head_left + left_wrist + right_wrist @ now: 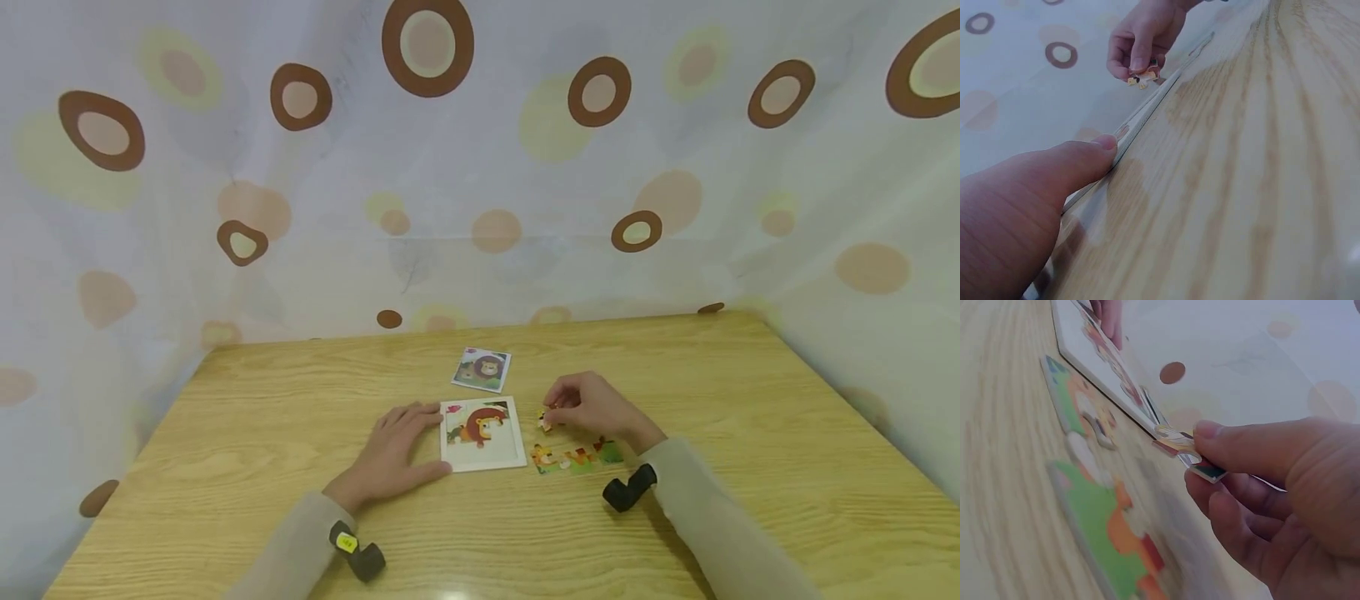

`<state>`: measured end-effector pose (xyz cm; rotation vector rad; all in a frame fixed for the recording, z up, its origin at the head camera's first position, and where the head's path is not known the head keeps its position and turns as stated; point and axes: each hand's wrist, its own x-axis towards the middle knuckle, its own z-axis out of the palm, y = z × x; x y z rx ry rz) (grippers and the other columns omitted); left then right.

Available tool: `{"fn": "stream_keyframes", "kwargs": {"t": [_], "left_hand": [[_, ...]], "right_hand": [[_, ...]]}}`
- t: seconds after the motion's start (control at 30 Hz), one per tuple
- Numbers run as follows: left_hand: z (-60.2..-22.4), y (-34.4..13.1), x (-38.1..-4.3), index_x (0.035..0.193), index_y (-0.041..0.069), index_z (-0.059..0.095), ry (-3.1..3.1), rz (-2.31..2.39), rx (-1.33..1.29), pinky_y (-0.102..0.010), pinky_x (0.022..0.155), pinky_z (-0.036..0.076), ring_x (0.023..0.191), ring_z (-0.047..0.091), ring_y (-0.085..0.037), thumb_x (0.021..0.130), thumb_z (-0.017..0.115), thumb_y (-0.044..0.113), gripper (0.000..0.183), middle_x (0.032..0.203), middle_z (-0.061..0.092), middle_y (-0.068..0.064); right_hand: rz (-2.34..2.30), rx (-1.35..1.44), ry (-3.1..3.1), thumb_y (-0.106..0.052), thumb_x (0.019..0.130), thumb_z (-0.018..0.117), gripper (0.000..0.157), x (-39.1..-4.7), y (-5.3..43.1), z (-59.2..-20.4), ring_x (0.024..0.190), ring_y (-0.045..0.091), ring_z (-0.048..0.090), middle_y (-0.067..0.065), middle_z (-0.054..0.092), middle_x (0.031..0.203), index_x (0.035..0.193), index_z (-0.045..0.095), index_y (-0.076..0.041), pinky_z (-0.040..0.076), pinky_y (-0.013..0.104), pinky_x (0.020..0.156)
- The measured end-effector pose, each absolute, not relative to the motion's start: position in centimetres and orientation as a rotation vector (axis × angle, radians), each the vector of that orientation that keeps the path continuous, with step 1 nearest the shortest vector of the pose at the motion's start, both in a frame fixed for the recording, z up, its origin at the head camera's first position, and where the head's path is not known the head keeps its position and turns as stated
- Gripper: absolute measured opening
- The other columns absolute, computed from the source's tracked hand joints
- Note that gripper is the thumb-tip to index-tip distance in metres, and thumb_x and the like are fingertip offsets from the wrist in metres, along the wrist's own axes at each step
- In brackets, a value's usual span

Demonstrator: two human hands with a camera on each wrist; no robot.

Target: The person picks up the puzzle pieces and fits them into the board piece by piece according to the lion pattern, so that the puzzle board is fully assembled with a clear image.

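Observation:
A white puzzle frame [483,465] lies on the table, partly filled with pieces that show a lion's brown mane and part of its face. My left hand [401,450] rests at its left side, fingers spread, with the thumb touching the lower left corner. Just right of the frame, my right hand [592,408] pinches a puzzle piece [1175,442] between thumb and fingers, held above the table. Below that hand lie several loose puzzle pieces [576,457], coloured green and orange, in a row beside the frame's lower right.
A small picture card [482,369] with a whole lion on it lies behind the frame. The wooden table [300,400] ends at the back against a hanging cloth [495,167] with brown and yellow spots. Both wrists carry black cameras.

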<state>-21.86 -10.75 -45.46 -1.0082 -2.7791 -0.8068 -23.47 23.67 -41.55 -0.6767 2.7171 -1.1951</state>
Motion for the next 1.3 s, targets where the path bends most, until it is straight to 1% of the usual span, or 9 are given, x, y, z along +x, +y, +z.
{"fn": "stream_keyframes", "kwargs": {"t": [0.13,0.27,0.6,0.87,1.17,1.3], "left_hand": [[-45.6,-10.8,-21.9,0.136,0.011,0.051,-2.779,-0.806,-1.008,-0.057,0.113,0.022,0.139,0.033,-0.032,0.083,0.067,0.052,0.069,0.150,0.042,-0.004],[-45.6,-10.8,-22.0,0.137,0.012,0.051,-2.783,-0.808,-1.006,-0.057,0.113,0.022,0.139,0.033,-0.031,0.083,0.067,0.053,0.070,0.150,0.042,-0.003],[-45.5,-10.8,-21.7,0.136,0.012,0.052,-2.788,-0.834,-0.991,-0.057,0.113,0.021,0.139,0.032,-0.031,0.082,0.068,0.053,0.070,0.150,0.042,-0.003],[-45.5,-10.7,-21.9,0.136,0.012,0.052,-2.772,-0.822,-1.002,-0.056,0.113,0.022,0.139,0.033,-0.029,0.082,0.068,0.052,0.069,0.150,0.042,-0.002],[-45.3,-10.6,-21.9,0.137,0.011,0.051,-2.783,-0.820,-1.013,-0.057,0.113,0.021,0.139,0.032,-0.031,0.083,0.067,0.052,0.070,0.151,0.041,-0.004],[-45.2,-10.6,-21.8,0.136,0.010,0.051,-2.794,-0.832,-1.002,-0.057,0.113,0.021,0.139,0.032,-0.031,0.083,0.068,0.051,0.070,0.151,0.041,-0.004]], "right_hand": [[-1.247,-0.744,2.707,-0.019,0.087,0.072,0.010,-23.5,22.8,-41.9,0.068,0.008,0.060,-0.001,0.067,0.081,0.090,0.068,-0.011,0.051,0.023,0.062],[-1.311,-0.788,2.677,-0.016,0.087,0.071,0.008,-23.4,21.9,-42.0,0.065,0.009,0.060,0.001,0.067,0.079,0.088,0.067,-0.009,0.050,0.024,0.059],[-1.355,-0.725,2.611,-0.017,0.088,0.071,0.009,-23.1,19.7,-42.7,0.066,0.010,0.059,0.001,0.067,0.080,0.088,0.066,-0.009,0.051,0.023,0.060],[-1.322,-0.764,2.640,-0.016,0.088,0.071,0.007,-23.4,18.1,-42.9,0.060,0.008,0.053,-0.001,0.064,0.076,0.087,0.066,-0.010,0.045,0.020,0.055],[-1.230,-0.783,2.706,-0.017,0.089,0.070,0.008,-23.5,17.4,-42.9,0.058,0.008,0.050,-0.002,0.060,0.072,0.088,0.064,-0.012,0.044,0.022,0.054],[-1.186,-0.773,2.728,-0.017,0.089,0.069,0.010,-23.2,17.0,-42.7,0.056,0.008,0.048,-0.002,0.058,0.069,0.087,0.062,-0.010,0.042,0.022,0.052]]}}
